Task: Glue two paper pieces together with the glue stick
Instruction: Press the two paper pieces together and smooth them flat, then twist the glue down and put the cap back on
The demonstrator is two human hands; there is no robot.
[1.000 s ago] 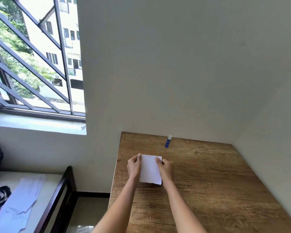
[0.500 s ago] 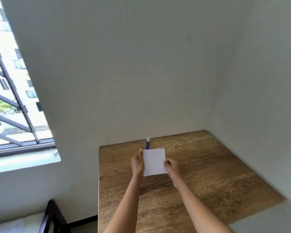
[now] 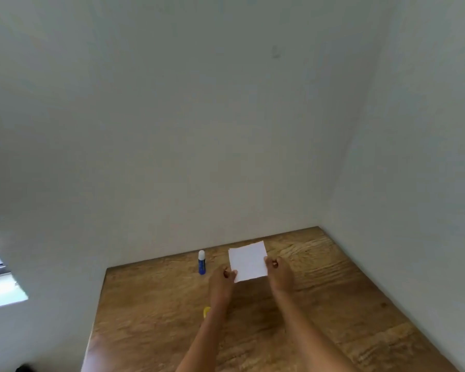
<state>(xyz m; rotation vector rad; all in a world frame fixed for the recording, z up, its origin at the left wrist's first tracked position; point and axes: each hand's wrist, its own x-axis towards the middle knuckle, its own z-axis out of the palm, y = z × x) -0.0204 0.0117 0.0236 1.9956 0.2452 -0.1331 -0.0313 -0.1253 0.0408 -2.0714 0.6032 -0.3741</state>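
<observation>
The head view is looking down at a wooden worktop (image 3: 320, 318) that is sitting in a corner between two pale walls. Both hands are reaching out over it and gripping one white paper (image 3: 248, 260) between them. The left hand (image 3: 222, 281) is pinching the paper's near left corner, with its fingertips closed on the edge. The right hand (image 3: 279, 272) is pinching the right edge, thumb and fingers closed on the sheet. The paper is tilting a little, its right side sitting higher in the picture than its left, and it is lying toward the far edge of the worktop, nearer the far right corner than the left one. Whether it is one sheet or two pressed together cannot be told, and neither can it be told whether the paper is resting on the wood or being held just above it.

A blue glue stick (image 3: 202, 262) with a white cap is standing upright near the far edge of the worktop, close to the back wall, just to the left of the left hand and apart from the paper. A small yellow object (image 3: 206, 311) is peeking out from beside the left forearm, toward the middle of the worktop; too little of it is showing to tell what it is.
</observation>
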